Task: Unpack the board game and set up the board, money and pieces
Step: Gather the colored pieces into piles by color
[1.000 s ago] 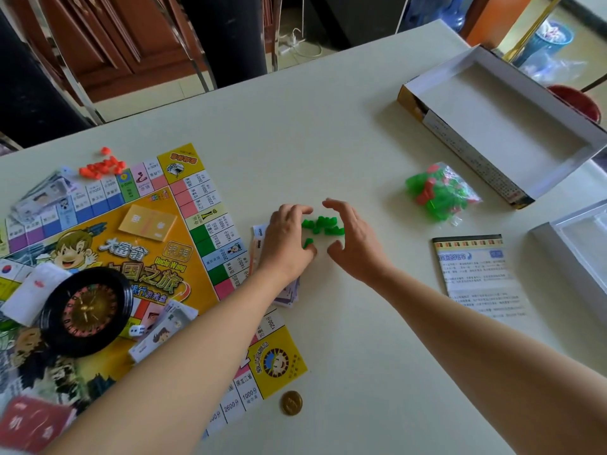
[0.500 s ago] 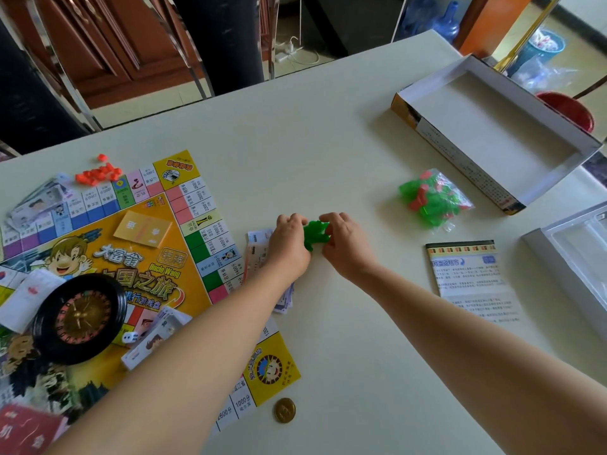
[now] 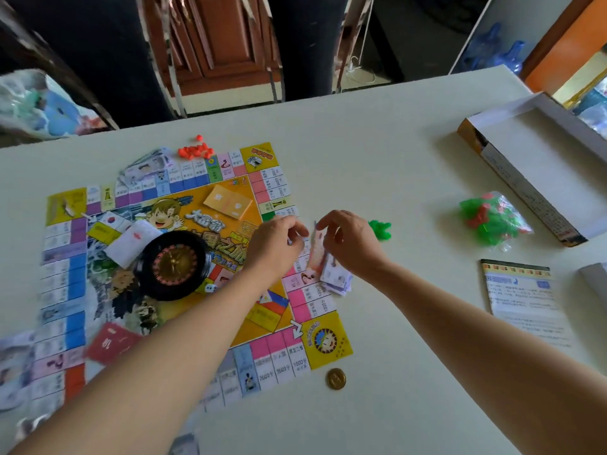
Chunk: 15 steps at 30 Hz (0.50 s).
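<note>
Pinch grip of right hand (image 3: 351, 244) on thin paper banknote (image 3: 314, 236), held edge-up above paper money stack (image 3: 335, 278) between both wrists, presumably for sorting. Left hand (image 3: 279, 238) curled at opposite edge, contact too blurred to confirm; green plastic house pile (image 3: 381, 229) set just beyond right hand.

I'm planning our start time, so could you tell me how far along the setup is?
Done: board unfolded, wheel on it, red pieces and green pieces out. In hand: right hand pinches a banknote over the money stack, left hand beside it. Left: bag of pieces still full, money unsorted.
</note>
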Motion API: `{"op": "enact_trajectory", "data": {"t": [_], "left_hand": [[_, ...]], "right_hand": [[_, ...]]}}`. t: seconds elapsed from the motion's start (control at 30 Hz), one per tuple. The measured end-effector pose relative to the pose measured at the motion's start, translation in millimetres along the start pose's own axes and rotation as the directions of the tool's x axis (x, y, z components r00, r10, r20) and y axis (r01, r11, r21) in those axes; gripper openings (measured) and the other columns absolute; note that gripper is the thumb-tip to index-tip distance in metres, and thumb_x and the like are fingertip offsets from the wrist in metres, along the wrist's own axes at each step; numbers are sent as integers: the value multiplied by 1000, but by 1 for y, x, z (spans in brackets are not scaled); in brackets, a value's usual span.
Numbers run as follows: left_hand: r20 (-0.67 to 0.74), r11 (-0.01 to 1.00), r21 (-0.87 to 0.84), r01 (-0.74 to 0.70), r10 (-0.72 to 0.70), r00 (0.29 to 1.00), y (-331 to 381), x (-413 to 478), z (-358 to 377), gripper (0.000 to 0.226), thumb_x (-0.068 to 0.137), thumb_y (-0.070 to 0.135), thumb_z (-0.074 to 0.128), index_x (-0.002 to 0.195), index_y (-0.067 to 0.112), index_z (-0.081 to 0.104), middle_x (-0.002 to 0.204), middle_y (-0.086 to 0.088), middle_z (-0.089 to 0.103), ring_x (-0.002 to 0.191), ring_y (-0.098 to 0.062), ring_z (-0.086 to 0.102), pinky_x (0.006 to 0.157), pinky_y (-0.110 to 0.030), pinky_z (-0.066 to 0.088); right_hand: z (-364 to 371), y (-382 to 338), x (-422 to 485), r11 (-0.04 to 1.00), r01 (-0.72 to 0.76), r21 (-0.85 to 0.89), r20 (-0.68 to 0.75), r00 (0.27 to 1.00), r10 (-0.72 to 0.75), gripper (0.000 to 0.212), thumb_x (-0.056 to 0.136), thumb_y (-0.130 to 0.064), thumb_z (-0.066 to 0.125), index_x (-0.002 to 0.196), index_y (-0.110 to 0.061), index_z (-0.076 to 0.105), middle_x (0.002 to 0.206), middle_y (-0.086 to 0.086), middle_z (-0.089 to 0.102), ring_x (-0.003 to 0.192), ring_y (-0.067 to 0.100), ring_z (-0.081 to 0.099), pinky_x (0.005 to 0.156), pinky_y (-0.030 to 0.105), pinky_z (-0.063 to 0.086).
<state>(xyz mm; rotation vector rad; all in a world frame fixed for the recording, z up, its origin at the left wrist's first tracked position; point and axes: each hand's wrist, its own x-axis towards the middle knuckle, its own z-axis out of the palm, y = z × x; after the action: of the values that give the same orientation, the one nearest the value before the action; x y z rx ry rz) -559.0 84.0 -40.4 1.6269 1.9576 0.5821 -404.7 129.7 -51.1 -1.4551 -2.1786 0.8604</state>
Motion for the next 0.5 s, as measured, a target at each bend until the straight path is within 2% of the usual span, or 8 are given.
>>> {"op": "enact_trajectory", "data": {"t": [0.13, 0.23, 0.3, 0.37, 0.5], "left_hand": [[-129, 987, -45, 155, -159, 979, -72, -51, -57, 11, 90, 13, 60, 94, 21, 67, 85, 6, 66, 68, -11, 58, 60, -24, 43], [-202, 973, -77, 218, -229, 952, -119, -90, -92, 10, 91, 16, 60, 92, 22, 68, 83, 9, 66, 65, -6, 54, 57, -23, 41], [-231, 957, -112, 267, -287, 930, -156, -122, -119, 10, 91, 19, 60, 91, 21, 70, 79, 10, 65, 65, -6, 56, 55, -25, 41], [-272, 946, -126, 297, -321, 907, -194, -151, -145, 10, 90, 20, 61, 88, 19, 71, 81, 9, 68, 73, -12, 63, 63, -28, 48], [-317, 901, -166, 400, -433, 844, -279, -211, -201, 10, 87, 19, 63, 88, 17, 72, 85, 3, 73, 81, -18, 66, 72, -29, 48]], "right_hand": [[62, -81, -5, 995, 102, -2, 171, 980, -100, 21, 81, -5, 55, 90, -16, 72, 90, 2, 70, 73, 15, 58, 69, 30, 48], [103, -131, -17, 991, 125, 55, 245, 960, -134, 18, 82, -7, 58, 91, -15, 72, 86, 2, 72, 72, 17, 61, 67, 35, 51], [137, -172, -30, 989, 138, 51, 320, 936, -148, 17, 86, -11, 59, 96, -16, 72, 85, 1, 70, 71, 15, 58, 62, 31, 45], [173, -212, -41, 981, 185, 64, 381, 903, -196, 17, 87, -11, 58, 97, -14, 72, 88, 2, 69, 73, 12, 55, 61, 25, 38], [260, -292, -63, 977, 185, 106, 467, 858, -213, 21, 85, -6, 58, 97, -15, 72, 90, 3, 69, 78, 16, 61, 70, 27, 48]]}}
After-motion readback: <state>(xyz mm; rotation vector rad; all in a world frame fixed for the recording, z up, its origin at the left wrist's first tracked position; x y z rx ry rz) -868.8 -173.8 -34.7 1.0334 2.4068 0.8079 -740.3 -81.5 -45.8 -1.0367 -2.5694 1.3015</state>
